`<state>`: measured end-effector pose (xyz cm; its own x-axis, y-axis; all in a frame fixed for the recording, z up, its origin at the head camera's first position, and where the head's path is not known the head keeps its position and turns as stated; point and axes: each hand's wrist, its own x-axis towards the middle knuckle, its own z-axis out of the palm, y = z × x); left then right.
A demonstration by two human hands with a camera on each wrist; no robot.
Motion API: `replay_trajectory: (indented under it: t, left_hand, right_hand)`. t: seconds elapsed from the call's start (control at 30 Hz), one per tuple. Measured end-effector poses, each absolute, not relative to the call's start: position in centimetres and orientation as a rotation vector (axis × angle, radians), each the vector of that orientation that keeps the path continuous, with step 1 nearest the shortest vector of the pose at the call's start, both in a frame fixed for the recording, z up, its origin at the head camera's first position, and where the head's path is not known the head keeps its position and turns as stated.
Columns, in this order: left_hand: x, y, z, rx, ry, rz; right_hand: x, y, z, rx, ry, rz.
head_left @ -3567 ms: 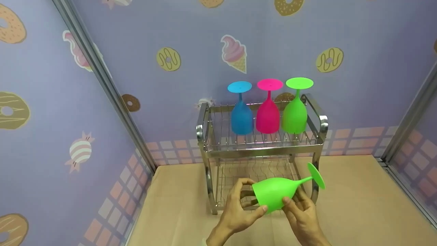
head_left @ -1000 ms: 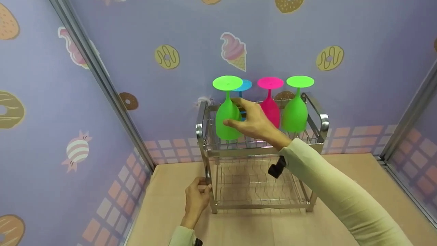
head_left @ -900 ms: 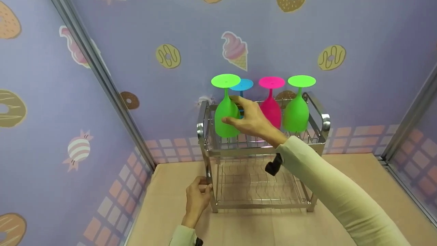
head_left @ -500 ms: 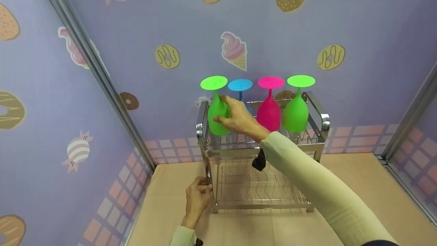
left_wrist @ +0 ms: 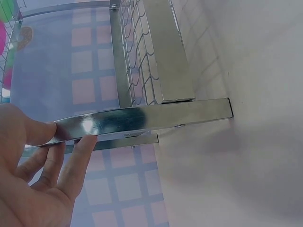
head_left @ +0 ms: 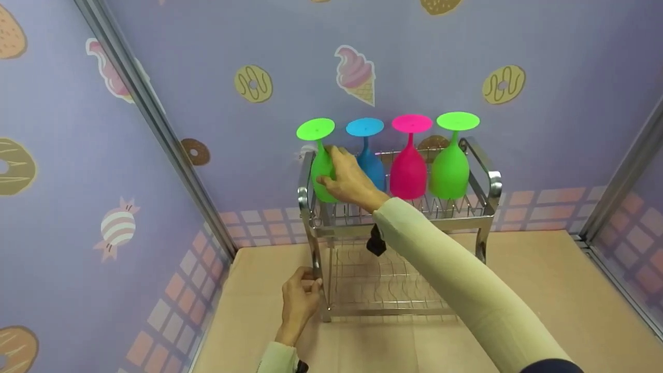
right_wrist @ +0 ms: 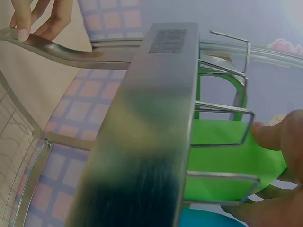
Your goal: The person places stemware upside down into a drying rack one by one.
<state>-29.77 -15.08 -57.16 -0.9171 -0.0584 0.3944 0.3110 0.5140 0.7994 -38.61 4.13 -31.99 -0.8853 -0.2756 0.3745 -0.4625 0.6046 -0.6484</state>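
A two-tier metal dish rack (head_left: 342,231) stands on the table with plastic goblets upside down on its upper tier. My right hand (head_left: 352,178) holds a green goblet (head_left: 320,167) by its bowl at the upper tier's left end, its foot leaning slightly left. In the right wrist view that goblet's bowl (right_wrist: 222,156) sits behind the wire prongs, rim among them. Beside it are a blue goblet (head_left: 372,168), partly behind my hand, a pink goblet (head_left: 408,173) and another green goblet (head_left: 449,173). My left hand (head_left: 299,303) pinches the rack's front left leg (left_wrist: 113,120) between thumb and fingers.
The lower wire shelf (head_left: 383,282) lies under the upper tier, partly behind my right sleeve (head_left: 456,280). A patterned wall (head_left: 290,129) stands close behind the rack. Metal posts (head_left: 155,129) frame the corners, and tan tabletop (head_left: 259,300) surrounds the rack.
Earlier both hands held the green goblet sideways before the rack. Since then my left hand went to the rack leg, and my right hand brought the goblet upside down to the upper tier's left end.
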Motion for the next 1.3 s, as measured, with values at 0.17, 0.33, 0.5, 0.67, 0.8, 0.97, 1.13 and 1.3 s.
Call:
replay_trajectory:
  t: [0.17,0.33,0.5,0.67,0.8,0.97,1.13,1.3]
  left_hand:
    - [-29.7,-14.9,-57.1,-0.233,-2.393,-1.365]
    - [-29.8,-14.7,-57.0,-0.219,-2.422,-1.344]
    - [-29.9,-14.7,-57.1,-0.224,-2.409,-1.337]
    - [-30.0,-14.8,-57.1,-0.215,-2.405,-1.322]
    - [-30.0,-14.9,-57.1,-0.22,-2.399,-1.316]
    - [-30.0,-15.0,-57.0,-0.239,-2.377,-1.349]
    - [-30.1,-15.6,-56.5,-0.282,-2.392,-1.379]
    - [-30.0,-16.6,-55.4,-0.314,-2.436,-1.377]
  right_hand:
    - [-38.7,3.9,-32.3,0.562,-2.629,1.124]
    - [-38.9,4.0,-32.5,0.552,-2.629,1.092]
    - [-39.0,4.0,-32.4,0.538,-2.618,1.057]
    - [-38.9,4.0,-32.4,0.507,-2.619,1.05]
    - [-38.5,4.2,-32.2,0.507,-2.607,1.068]
    - [-37.4,5.2,-32.1,0.544,-2.578,1.101]
    - [-36.0,7.1,-32.1,0.599,-2.543,1.108]
    - [-33.9,9.7,-32.2,0.678,-2.495,1.093]
